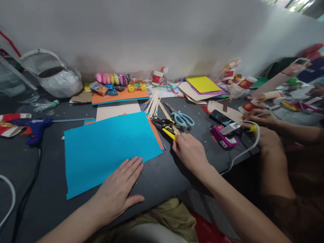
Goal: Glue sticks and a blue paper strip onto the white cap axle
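Partly on the blue sheet (108,145), the left hand (120,189) lies flat; the right hand (191,151) grips a yellow tool (169,133).

From my end I see a dark table (162,180) w/ blue sheet (108,152) up front, glue gun (37,131) L of it, scissors (183,118) R; phone (219,117) & purple block (224,136) further R; grey pot (60,82) back L; paper stack (202,84), yellow on top, back R.
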A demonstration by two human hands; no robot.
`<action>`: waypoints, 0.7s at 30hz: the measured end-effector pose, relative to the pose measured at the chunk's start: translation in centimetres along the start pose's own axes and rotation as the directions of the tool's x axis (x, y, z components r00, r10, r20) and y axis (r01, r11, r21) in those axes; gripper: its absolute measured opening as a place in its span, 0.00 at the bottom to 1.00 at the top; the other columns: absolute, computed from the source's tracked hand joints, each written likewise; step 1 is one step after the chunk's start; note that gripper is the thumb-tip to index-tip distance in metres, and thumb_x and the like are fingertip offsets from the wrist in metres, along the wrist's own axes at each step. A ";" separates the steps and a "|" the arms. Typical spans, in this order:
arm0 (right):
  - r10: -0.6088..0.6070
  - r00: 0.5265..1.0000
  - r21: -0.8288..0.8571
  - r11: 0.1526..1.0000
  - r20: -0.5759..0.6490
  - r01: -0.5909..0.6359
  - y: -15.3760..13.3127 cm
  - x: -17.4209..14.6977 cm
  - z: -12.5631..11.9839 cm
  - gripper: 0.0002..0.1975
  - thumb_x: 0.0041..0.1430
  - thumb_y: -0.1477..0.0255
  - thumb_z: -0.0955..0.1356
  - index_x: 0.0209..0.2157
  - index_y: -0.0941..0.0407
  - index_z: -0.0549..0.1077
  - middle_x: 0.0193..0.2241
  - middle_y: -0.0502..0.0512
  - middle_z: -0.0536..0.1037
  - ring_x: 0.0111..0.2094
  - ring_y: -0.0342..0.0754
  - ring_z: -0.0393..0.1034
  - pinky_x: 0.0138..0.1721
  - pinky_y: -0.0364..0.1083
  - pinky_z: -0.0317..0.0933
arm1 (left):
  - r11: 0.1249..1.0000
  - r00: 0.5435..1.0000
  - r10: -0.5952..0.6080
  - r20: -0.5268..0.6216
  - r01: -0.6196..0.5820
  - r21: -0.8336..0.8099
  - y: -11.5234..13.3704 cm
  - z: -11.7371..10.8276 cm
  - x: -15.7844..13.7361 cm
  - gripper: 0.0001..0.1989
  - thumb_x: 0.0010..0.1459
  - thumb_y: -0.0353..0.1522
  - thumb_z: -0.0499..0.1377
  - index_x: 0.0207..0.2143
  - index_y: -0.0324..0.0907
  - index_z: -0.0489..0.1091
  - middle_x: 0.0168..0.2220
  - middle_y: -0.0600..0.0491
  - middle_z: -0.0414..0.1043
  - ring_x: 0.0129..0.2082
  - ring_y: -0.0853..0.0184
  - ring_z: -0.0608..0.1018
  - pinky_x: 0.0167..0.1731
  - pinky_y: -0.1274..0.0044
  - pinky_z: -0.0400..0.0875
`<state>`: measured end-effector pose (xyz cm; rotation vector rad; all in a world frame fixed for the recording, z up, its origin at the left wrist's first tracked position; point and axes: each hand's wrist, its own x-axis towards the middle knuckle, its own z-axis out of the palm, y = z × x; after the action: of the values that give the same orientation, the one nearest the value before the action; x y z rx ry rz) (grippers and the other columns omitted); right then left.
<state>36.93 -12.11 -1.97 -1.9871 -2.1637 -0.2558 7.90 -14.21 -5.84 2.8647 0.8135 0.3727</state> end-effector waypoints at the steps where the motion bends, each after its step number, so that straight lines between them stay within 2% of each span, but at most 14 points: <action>1: 0.034 0.999 0.041 0.999 -0.017 -0.033 0.4 -0.3 -0.1 0.13 0.64 0.72 0.60 0.36 0.63 0.75 0.33 0.65 0.75 0.35 0.55 0.68 0.36 0.50 0.59 | 1.000 1.000 0.004 0.002 -0.004 -0.005 -0.1 0.0 -0.1 0.40 0.64 0.49 0.52 0.70 0.40 0.41 0.68 0.44 0.55 0.67 0.56 0.59 0.60 0.62 0.65; 5: 0.175 0.984 0.267 0.951 -0.036 -0.159 2.2 -2.1 -0.8 0.16 0.67 0.69 0.58 0.44 0.61 0.72 0.32 0.58 0.77 0.30 0.49 0.70 0.32 0.45 0.61 | 1.000 1.000 0.016 -0.010 -0.016 0.000 -0.2 -0.2 -0.4 0.39 0.64 0.48 0.53 0.69 0.39 0.46 0.68 0.43 0.56 0.68 0.55 0.59 0.61 0.61 0.65; 10: 0.185 0.977 0.500 0.839 0.107 -0.214 3.8 -4.1 -1.2 0.18 0.69 0.63 0.57 0.34 0.57 0.73 0.26 0.51 0.75 0.26 0.44 0.69 0.27 0.40 0.62 | 0.999 0.998 0.032 -0.054 -0.033 -0.018 0.5 -1.0 0.6 0.31 0.66 0.44 0.53 0.64 0.35 0.56 0.65 0.42 0.60 0.67 0.55 0.60 0.61 0.60 0.64; 13: 0.160 0.971 0.555 0.798 0.180 -0.234 4.3 -4.6 -1.3 0.18 0.67 0.60 0.60 0.32 0.57 0.73 0.25 0.50 0.74 0.26 0.44 0.68 0.26 0.40 0.61 | 0.998 0.998 0.053 -0.044 -0.054 -0.015 0.9 -1.1 1.9 0.29 0.66 0.44 0.53 0.62 0.33 0.60 0.64 0.39 0.63 0.64 0.52 0.64 0.58 0.58 0.67; 17: 0.141 0.961 0.568 0.783 0.236 -0.254 4.9 -4.9 -1.5 0.17 0.67 0.60 0.61 0.32 0.56 0.74 0.25 0.50 0.74 0.26 0.44 0.67 0.27 0.41 0.60 | 0.999 0.999 0.034 0.014 -0.034 0.021 1.1 -0.8 3.0 0.30 0.64 0.46 0.54 0.59 0.32 0.64 0.56 0.37 0.71 0.53 0.48 0.73 0.48 0.56 0.73; 21: 0.120 0.957 0.551 0.796 0.263 -0.251 5.6 -5.0 -1.6 0.17 0.67 0.60 0.62 0.32 0.56 0.74 0.26 0.51 0.76 0.27 0.45 0.68 0.29 0.42 0.61 | 1.000 0.999 0.003 0.035 -0.003 0.019 1.0 -0.5 3.2 0.31 0.63 0.47 0.54 0.59 0.32 0.64 0.54 0.37 0.71 0.52 0.49 0.72 0.47 0.58 0.72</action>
<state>42.97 -16.89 -1.75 -1.8859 -1.8161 0.6146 10.88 -13.36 -4.55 2.8816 0.8112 0.3165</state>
